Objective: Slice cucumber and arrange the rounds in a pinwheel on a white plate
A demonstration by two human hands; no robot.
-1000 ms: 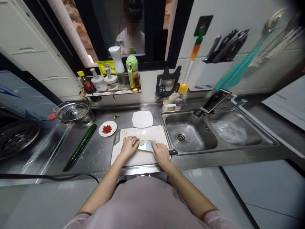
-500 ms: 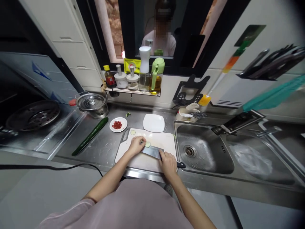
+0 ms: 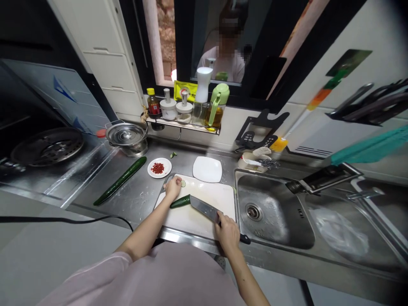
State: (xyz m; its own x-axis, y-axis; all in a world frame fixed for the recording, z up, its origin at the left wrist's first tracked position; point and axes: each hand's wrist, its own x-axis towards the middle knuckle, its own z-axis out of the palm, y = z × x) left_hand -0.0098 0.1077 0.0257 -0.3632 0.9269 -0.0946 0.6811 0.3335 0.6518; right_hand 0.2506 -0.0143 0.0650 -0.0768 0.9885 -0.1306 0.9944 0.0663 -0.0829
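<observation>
A white cutting board (image 3: 207, 199) lies on the steel counter in front of me. A piece of green cucumber (image 3: 180, 201) lies on it, uncovered. My right hand (image 3: 228, 232) grips the handle of a cleaver (image 3: 204, 208), whose blade lies low over the board and points at the cucumber piece. My left hand (image 3: 173, 187) is at the board's far left corner, fingers curled beside a pale cucumber slice (image 3: 183, 183); whether it pinches a slice is unclear.
A whole cucumber (image 3: 121, 180) lies left on the counter, beside a small plate of red bits (image 3: 159, 168). A white square plate (image 3: 207, 169) sits behind the board. The sink (image 3: 274, 208) is right, a lidded pot (image 3: 126, 137) and condiment shelf (image 3: 185, 111) behind.
My left hand has left the cucumber piece and moved up and left to the board's corner. The cleaver has swung away from the piece, which now shows. The view has shifted left.
</observation>
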